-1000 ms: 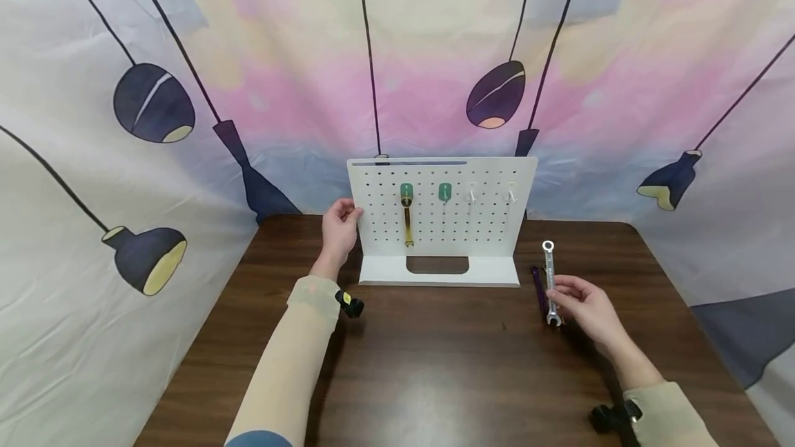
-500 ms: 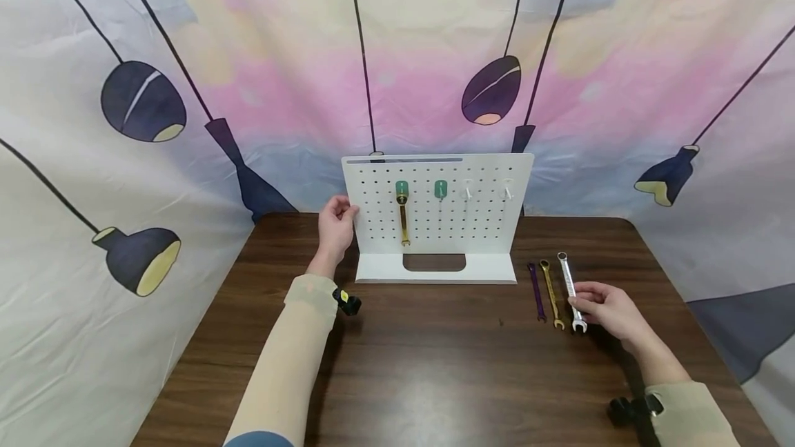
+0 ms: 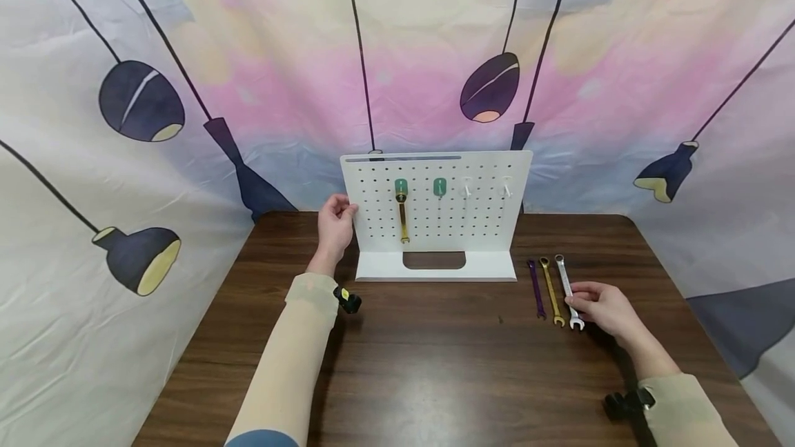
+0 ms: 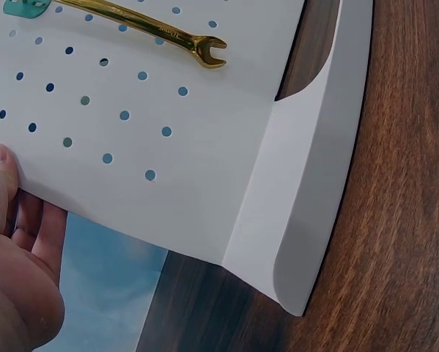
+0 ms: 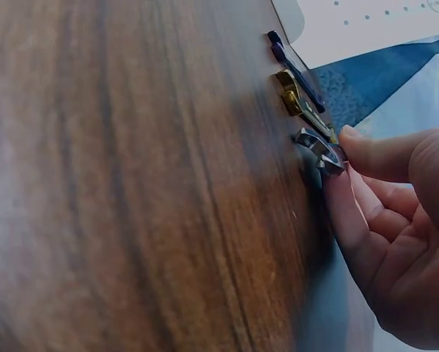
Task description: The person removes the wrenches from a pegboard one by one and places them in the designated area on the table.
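My left hand (image 3: 335,230) grips the left edge of a white pegboard (image 3: 379,226), thumb in front and fingers behind in the left wrist view. On the board a gold combination wrench (image 4: 146,26) hangs from a green hook (image 3: 401,186). My right hand (image 3: 605,309) pinches a silver combination wrench (image 3: 564,280) between thumb and fingers, its open end toward me and close over the table. Just left of it lie a second gold wrench (image 3: 551,292) and a purple wrench (image 3: 537,288), roughly side by side. In the right wrist view the silver wrench's open end (image 5: 318,147) shows beside them.
Another green hook (image 3: 439,187) and two clear hooks (image 3: 467,187) on the board carry nothing. The brown wooden table (image 3: 435,364) ends at a fabric backdrop (image 3: 422,54) printed with lamps. A cutout (image 3: 434,260) opens in the board's base.
My right hand has carried the silver wrench right and lowered it beside the gold one, uncovering the gold and purple wrenches. The left hand keeps its hold on the board.
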{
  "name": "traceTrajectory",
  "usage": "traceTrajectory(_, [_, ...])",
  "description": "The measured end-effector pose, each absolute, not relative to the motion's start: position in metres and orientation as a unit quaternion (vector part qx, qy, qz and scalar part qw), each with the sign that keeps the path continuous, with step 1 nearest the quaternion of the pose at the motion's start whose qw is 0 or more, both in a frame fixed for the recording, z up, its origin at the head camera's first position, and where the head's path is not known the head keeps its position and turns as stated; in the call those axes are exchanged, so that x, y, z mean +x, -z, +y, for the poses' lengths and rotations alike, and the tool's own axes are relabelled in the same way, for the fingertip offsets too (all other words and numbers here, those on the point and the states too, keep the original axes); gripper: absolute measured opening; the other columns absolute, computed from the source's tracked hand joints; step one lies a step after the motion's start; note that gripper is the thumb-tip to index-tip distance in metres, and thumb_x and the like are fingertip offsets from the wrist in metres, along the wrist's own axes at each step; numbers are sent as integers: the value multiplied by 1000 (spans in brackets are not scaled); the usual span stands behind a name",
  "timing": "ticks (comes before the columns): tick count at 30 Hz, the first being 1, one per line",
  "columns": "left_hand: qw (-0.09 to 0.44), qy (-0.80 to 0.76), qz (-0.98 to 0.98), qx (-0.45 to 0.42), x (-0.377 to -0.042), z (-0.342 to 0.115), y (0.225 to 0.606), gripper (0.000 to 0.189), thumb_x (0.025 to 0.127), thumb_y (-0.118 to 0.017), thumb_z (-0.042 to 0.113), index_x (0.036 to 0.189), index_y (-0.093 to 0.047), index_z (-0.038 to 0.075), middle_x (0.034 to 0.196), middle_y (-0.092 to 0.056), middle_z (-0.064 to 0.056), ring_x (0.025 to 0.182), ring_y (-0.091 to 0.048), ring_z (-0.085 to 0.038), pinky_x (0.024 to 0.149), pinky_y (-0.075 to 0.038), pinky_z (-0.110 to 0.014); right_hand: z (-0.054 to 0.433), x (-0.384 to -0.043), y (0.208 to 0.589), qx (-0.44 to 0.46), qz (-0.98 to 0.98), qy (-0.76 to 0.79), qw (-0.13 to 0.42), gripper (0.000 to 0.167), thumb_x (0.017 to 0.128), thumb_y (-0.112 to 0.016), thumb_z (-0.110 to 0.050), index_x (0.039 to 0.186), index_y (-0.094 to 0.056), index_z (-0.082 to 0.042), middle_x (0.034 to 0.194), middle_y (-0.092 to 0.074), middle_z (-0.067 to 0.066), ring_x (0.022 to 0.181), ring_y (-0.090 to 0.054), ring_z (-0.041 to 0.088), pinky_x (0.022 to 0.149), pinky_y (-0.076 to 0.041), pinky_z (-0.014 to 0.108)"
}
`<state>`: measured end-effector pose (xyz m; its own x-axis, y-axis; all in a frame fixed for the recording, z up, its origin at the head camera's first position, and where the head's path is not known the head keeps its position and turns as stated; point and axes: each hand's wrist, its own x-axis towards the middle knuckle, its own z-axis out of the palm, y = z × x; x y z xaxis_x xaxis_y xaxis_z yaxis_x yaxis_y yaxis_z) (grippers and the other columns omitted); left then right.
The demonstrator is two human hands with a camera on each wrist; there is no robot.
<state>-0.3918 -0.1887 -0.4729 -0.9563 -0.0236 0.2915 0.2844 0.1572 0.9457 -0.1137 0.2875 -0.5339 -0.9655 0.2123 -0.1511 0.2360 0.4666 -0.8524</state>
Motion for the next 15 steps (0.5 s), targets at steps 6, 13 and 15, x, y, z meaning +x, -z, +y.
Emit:
traceTrajectory(6, [117, 643, -752, -83, -390, -190, 474, 6, 106, -68, 6, 104, -62, 4, 92, -56, -5, 82, -50, -20, 68, -42, -25, 283, -113, 535, 135, 876, 463, 1, 47, 106, -70, -16, 137, -58, 17, 113, -75, 24, 90, -71, 14, 72, -61, 28])
traceTrajectory(13, [117, 646, -749, -90, -391, -189, 474, 7, 105, -68, 5, 102, -61, 4, 91, -55, -5, 82, -49, -19, 68, -41, -24, 280, -113, 529, 151, 890, 430, -6, 42, 104, -72, -16, 131, -65, 15, 109, -77, 23, 87, -73, 19, 68, -60, 29])
traceTrajectory(15, [120, 648, -747, -90, -392, -189, 473, 8, 105, -68, 4, 101, -61, 4, 90, -55, -4, 82, -49, -18, 67, -41, -24, 279, -114, 528, 153, 894, 421, -5, 41, 104, -72, -17, 129, -66, 15, 107, -77, 21, 85, -72, 18, 67, -59, 29])
